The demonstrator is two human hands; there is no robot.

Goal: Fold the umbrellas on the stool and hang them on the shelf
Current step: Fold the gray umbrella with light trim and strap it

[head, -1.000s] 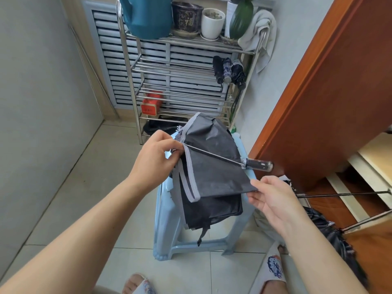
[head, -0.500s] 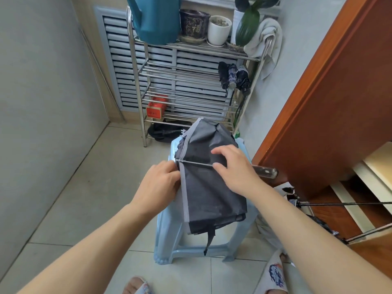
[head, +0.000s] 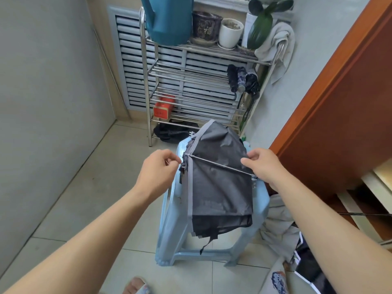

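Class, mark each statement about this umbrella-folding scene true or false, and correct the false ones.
1. The grey umbrella lies on a blue stool. True.
2. Folded umbrellas already hang on the shelf. True.
3. The left hand rests flat on the floor. False: it pinches the umbrella's edge.
4. The shelf's top is bare. False: pots and a blue watering can stand there.
5. The right hand pinches the canopy's edge. True.

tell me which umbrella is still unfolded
The grey umbrella on the stool, between both hands; the three on the shelf hang rolled tight.
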